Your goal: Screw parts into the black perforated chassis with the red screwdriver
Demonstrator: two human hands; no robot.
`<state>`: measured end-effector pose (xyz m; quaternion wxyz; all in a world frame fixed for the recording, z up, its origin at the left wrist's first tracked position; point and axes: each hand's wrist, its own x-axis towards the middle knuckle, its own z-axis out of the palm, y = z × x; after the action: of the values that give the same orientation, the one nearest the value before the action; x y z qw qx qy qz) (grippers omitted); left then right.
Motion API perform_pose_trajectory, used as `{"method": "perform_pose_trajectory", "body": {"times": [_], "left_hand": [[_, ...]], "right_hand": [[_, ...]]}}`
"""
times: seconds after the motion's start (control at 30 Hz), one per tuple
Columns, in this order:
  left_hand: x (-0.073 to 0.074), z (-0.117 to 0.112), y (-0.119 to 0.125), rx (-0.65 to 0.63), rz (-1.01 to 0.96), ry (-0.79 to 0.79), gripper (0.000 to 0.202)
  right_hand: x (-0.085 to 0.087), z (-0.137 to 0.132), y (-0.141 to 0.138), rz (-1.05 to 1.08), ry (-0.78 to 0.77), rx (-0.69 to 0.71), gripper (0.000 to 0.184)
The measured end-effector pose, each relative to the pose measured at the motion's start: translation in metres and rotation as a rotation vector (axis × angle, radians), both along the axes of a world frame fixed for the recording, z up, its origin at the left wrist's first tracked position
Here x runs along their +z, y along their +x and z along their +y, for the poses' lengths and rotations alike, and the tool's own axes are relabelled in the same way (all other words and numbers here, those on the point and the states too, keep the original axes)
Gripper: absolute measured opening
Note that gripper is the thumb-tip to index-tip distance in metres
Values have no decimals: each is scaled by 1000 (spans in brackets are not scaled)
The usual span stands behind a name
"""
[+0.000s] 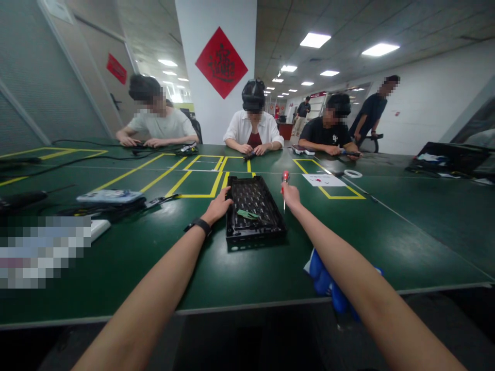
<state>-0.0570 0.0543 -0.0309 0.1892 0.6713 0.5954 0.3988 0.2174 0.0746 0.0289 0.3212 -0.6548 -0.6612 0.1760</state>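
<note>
A black, shallow plastic housing [266, 193] with a patterned inside lies on the green table in front of me. On its floor rests a small green circuit board [247, 214], with what look like thin wires beside it. My left hand [218, 207] grips the housing's left wall, fingers on the rim. Just off the right side, my right hand [291, 197] is closed round a screwdriver [285, 178] with a red handle. Its thin shaft points down below my fist, and I cannot make out what the tip touches.
Blue-and-white gloves [323, 273] lie by the table's front edge, partly under my right forearm. A phone-like slab [110, 196] and dark cables sit left. Right of centre are a white paper [324, 180] and a tape roll [352, 174]. Several people sit or stand across the table.
</note>
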Motion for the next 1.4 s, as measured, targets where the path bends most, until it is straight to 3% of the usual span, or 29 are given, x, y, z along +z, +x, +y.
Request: {"method": "perform_pose_trajectory", "body": {"times": [0.1,0.2,0.3,0.37,0.4,0.47,0.57,0.6,0.67,0.8,0.9,1.03,1.1,1.27,1.4], "left_hand": [[-7,14,-2,-7,-1,-36,63],[-7,21,-2,-2,5,-42,64],[-5,23,-1,8,23,-50,65],[-5,24,-2,10,36,-49,65],[-5,24,-2,12,39,-47,64],[-6,24,-2,14,43,-39,64],[-6,24,-1,17,45,-14,62],[-6,24,-1,19,44,-10,61],[-6,24,0,24,43,-9,60],[-4,24,0,23,84,-8,61],[-2,26,1,38,135,-12,61],[0,29,3,62,150,-19,60],[0,29,4,74,151,-17,59],[-1,27,4,88,122,6,58],[-2,27,5,97,111,19,57]], "right_hand": [[-13,2,21,-165,-50,-61,46],[-16,6,25,-304,-72,-66,39],[-6,6,15,-394,-58,-64,44],[5,1,2,-429,34,-64,49],[11,-3,-6,-450,150,-43,48],[20,-14,-27,-433,307,163,40],[21,-28,-61,-385,145,684,33],[19,-31,-70,-406,81,746,34],[12,-29,-81,-412,39,741,32],[5,-16,-78,-352,32,708,9],[10,-6,-65,-153,33,649,19],[19,7,-45,619,-109,503,18],[18,17,-34,851,-93,419,16],[-2,32,-1,1219,-48,418,14],[-15,30,17,1318,-36,443,15]]}}
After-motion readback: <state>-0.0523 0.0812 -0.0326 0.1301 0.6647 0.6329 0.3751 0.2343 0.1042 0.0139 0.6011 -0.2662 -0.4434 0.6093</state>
